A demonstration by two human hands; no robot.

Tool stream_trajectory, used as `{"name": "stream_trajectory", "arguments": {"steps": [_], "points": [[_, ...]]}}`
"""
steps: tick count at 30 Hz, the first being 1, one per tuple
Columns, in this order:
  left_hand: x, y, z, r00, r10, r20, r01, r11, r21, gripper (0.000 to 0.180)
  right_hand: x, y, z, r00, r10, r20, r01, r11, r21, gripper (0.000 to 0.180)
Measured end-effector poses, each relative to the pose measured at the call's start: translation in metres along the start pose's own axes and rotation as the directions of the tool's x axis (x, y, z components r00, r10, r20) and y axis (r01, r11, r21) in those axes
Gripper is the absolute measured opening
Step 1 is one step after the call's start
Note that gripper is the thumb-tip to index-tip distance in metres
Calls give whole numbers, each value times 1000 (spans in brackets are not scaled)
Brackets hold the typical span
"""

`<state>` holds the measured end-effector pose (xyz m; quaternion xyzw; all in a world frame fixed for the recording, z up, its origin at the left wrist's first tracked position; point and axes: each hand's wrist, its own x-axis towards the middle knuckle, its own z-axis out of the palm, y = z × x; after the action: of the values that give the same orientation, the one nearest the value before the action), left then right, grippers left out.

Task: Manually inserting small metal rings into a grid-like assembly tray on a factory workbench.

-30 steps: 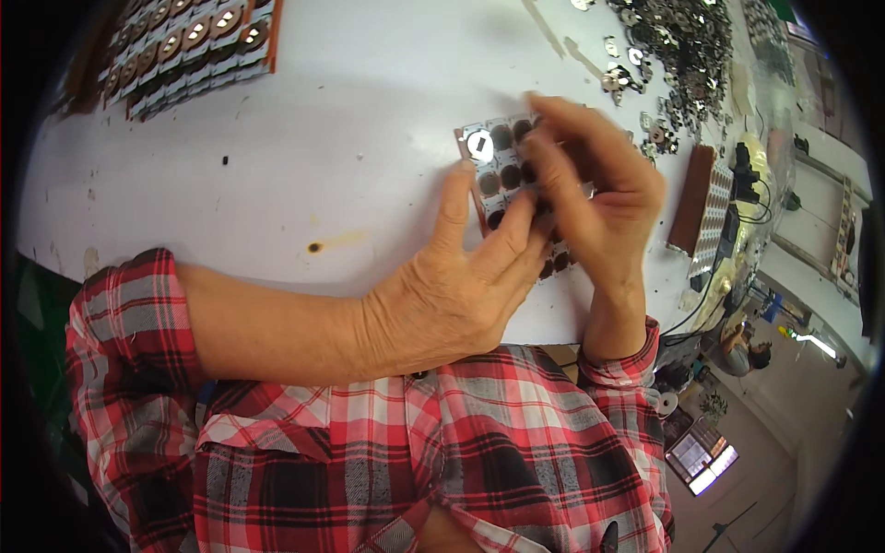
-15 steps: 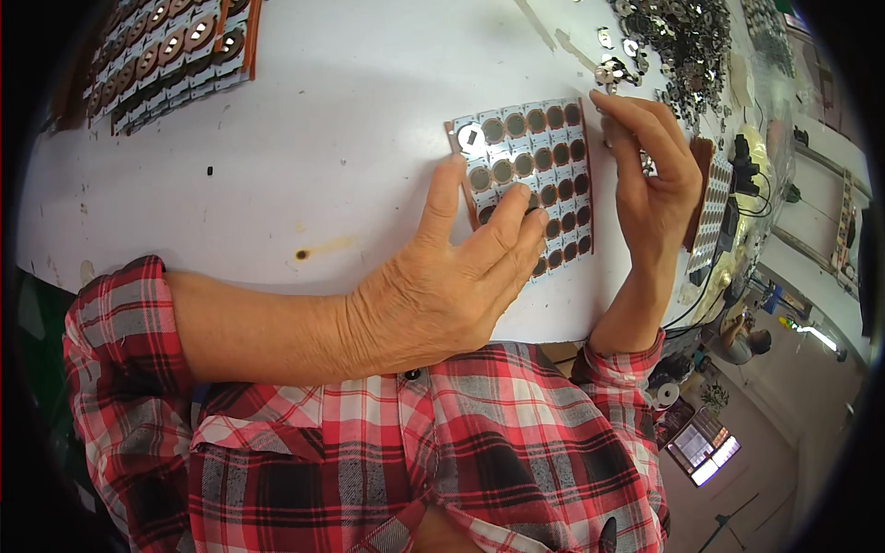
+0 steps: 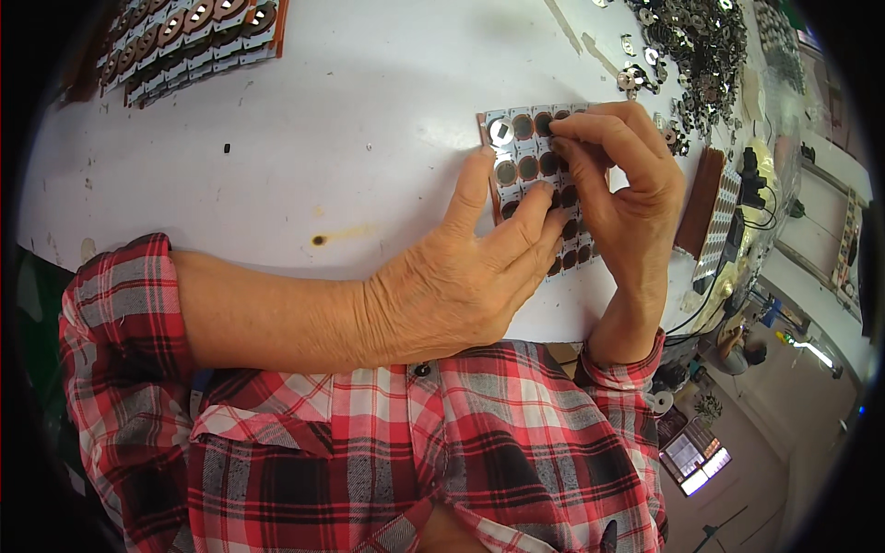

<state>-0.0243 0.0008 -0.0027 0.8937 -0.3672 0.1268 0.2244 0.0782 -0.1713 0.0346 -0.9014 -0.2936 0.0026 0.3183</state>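
A panel of small circuit boards point(image 3: 527, 167) with dark round spots in rows lies on the white table. On its far left spot sits a shiny silver disc point(image 3: 501, 133) with a dark slot in the middle. My left hand point(image 3: 452, 281) rests with fingers apart, thumb at the panel's left edge and fingertips on its middle. Over the far rows, my right hand point(image 3: 636, 180) has thumb and forefinger brought together in a pinch. Anything between those fingertips is too small or hidden to make out. The right hand covers the panel's right side.
A heap of metal pieces point(image 3: 691, 55) lies at the far right, with a few loose ones point(image 3: 636, 78) beside it. Filled panels point(image 3: 194, 41) are stacked at the far left. More panels point(image 3: 717, 217) stand right of my hand, near black cables point(image 3: 754, 184).
My right hand has come left from beside the loose metal pieces to over the panel, its fingertips closing together. The left hand stays on the panel. The whole view has shifted slightly.
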Motion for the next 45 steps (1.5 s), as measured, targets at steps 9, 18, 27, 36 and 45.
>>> {"name": "stream_trajectory", "arguments": {"steps": [9, 18, 27, 36, 45], "points": [[1, -1, 2, 1000, 0, -12, 0, 1000, 13, 41, 1, -16, 5, 932, 347, 107, -356, 820, 448, 17], [2, -2, -5, 1000, 13, -1, -12, 999, 45, 40, 0, -9, 16, 956, 285, 72, -282, 822, 495, 14], [3, -2, 2, 1000, 8, -11, -8, 1000, 7, 42, 0, -2, 12, 964, 247, 98, -265, 883, 387, 12], [1, -3, -2, 1000, 22, 9, -22, 1000, 16, 40, -1, -7, 22, 974, 226, 3, -217, 933, 286, 12], [2, 2, -3, 1000, 10, 14, -10, 1000, 6, 48, 1, 4, 17, 997, 56, 48, -68, 953, 296, 20]]}}
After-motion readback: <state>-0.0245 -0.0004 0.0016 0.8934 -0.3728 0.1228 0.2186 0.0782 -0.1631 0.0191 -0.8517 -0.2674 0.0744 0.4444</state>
